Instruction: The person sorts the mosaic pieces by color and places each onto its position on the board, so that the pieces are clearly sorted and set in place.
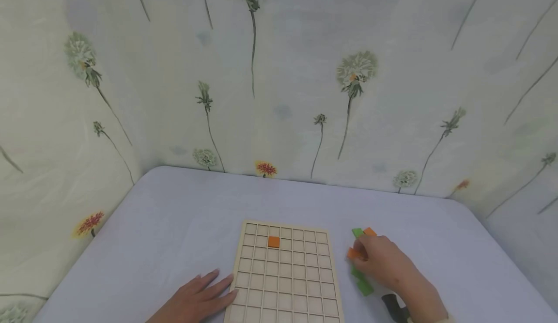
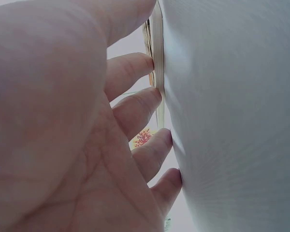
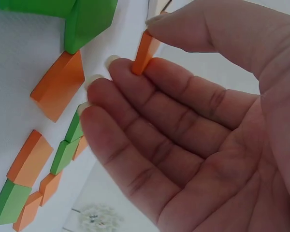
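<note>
A pale wooden grid board [image 1: 266,268] lies flat on the table, with one orange square tile [image 1: 273,242] in a cell near its far edge. My left hand [image 1: 198,298] has its fingers spread and rests at the board's left edge, fingertips against the rim. To the right of the board, my right hand [image 1: 385,262] pinches an orange tile [image 3: 146,52] between thumb and fingers. Loose green tiles [image 3: 10,201] and orange tiles [image 3: 58,87] lie on the table around that hand, several of each. In the head view the right hand hides part of this pile.
A dark curved object [image 1: 392,307] lies near the right wrist. The table [image 1: 183,216] wears a pale cloth. Flower-printed fabric [image 1: 296,81] hangs behind and at both sides.
</note>
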`<state>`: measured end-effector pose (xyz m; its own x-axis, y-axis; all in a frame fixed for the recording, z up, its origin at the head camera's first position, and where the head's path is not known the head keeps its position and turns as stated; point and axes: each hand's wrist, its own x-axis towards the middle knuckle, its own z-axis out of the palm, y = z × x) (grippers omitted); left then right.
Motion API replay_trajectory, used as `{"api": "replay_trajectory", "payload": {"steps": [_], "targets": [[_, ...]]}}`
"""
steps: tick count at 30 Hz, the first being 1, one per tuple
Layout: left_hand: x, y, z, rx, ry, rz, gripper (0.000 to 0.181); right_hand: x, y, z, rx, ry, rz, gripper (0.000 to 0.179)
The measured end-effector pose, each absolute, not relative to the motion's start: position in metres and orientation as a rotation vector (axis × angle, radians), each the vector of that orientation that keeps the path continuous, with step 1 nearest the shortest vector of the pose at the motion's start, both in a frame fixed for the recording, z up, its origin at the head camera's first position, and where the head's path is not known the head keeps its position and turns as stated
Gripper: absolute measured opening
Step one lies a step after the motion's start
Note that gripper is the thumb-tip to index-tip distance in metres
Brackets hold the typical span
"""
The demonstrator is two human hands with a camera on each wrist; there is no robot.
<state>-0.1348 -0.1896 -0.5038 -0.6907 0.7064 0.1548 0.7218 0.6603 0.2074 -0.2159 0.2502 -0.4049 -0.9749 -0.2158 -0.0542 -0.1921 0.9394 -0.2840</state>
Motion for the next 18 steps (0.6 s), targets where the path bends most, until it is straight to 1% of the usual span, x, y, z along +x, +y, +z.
{"api": "replay_trajectory", "payload": {"steps": [7,12,18], "targets": [[-0.136,-0.189,-0.505,-1.207,-2.807,-0.381,0.072,-0.214,0.242,-0.404,-0.294,3.017,-0.473,0.018],[-0.136,-0.189,-0.504,-1.202,-2.823,-0.388,0.073,-0.21,0.238,-0.405,-0.217,3.02,-0.445,0.014],[-0.136,-0.19,-0.503,-1.204,-2.81,-0.413,0.073,-0.211,0.23,-0.409,-0.33,3.0,-0.531,0.013]]}}
